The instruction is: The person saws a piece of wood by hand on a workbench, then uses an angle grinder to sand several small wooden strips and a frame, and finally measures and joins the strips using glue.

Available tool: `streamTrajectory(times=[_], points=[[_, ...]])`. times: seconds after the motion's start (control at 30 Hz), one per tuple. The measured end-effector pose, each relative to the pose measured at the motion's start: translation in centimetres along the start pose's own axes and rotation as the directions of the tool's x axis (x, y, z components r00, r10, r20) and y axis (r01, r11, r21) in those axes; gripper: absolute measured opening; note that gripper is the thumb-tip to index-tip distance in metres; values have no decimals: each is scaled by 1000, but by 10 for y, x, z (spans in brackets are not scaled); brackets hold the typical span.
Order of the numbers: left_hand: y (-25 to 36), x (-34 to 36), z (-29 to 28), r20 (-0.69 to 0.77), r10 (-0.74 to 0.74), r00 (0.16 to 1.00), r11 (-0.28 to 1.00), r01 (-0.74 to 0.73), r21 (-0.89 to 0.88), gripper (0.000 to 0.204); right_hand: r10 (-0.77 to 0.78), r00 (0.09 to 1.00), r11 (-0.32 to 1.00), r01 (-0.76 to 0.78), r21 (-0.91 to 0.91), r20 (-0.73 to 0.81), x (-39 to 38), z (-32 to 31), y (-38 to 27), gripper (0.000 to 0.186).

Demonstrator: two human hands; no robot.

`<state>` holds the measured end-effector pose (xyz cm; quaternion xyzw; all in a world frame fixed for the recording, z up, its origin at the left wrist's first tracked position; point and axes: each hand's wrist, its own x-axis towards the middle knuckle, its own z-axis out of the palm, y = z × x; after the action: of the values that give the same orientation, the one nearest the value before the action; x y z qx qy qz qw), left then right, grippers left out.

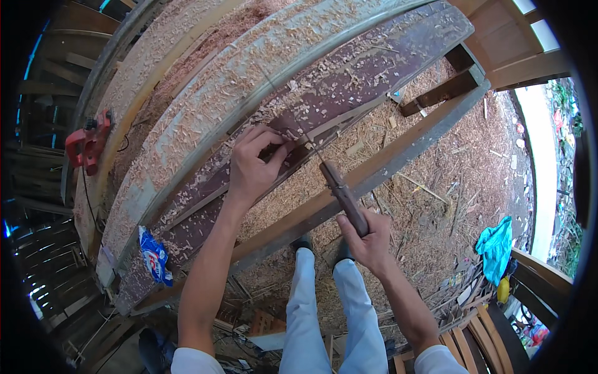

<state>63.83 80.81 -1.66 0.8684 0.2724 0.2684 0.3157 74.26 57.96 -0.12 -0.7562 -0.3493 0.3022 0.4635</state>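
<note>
My right hand [369, 240] is wrapped round the brown wooden handle of a hand saw [339, 192]. Its thin blade shows nearly edge-on, slanting away to the upper left across the workbench edge. Just left of the blade, the fingers of my left hand [255, 163] are curled and pinched on a narrow wooden strip [349, 117] along the dark bench top [374, 65]. The fingertips partly hide where they grip it. The blade crosses close by these fingers; whether its teeth touch the wood I cannot tell.
Shavings cover the long curved boards [205, 112] beyond the bench. A red power tool [90, 142] with a cord rests at the left, and a blue packet [154, 255] lies near the bench's left end. A curved wooden beam [386, 163] runs before my legs. A teal cloth [495, 249] hangs at right.
</note>
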Motion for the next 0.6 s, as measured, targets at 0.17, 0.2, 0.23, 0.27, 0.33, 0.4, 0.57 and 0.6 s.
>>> streamTrajectory(times=[0.17, 0.2, 0.23, 0.27, 0.33, 0.4, 0.57, 0.6], points=[[-7, 0, -3, 83, -78, 993, 994, 72, 79, 10, -118, 992, 993, 119, -14, 32, -3, 19, -3, 34], [-6, 2, -3, 62, -32, 998, 998, 29, 48, 10, -114, 992, 993, 114, 8, 54, -4, 20, -5, 36], [-5, 4, -3, 39, 13, 999, 1000, -14, 18, 11, -111, 992, 994, 111, 9, 51, -5, 21, -6, 36], [-5, 5, -3, 43, 14, 999, 1000, -15, 17, 11, -138, 989, 990, 140, -26, 47, -6, 23, -6, 36], [-5, 6, -2, 25, 71, 997, 997, -71, 13, 14, -160, 986, 985, 162, -61, 42, -9, 24, -5, 36], [-7, 7, -1, 44, 66, 997, 998, -66, 9, 15, -134, 991, 987, 135, -83, 17, -13, 23, -6, 34], [-8, 5, -9, 119, 19, 993, 999, -22, 29, 18, -76, 997, 988, 79, -136, 28, -71, 6, -3, 30], [-9, 5, -9, 151, 28, 988, 998, -37, 60, 19, -50, 997, 984, 60, -169, 63, -80, 2, -3, 27]])
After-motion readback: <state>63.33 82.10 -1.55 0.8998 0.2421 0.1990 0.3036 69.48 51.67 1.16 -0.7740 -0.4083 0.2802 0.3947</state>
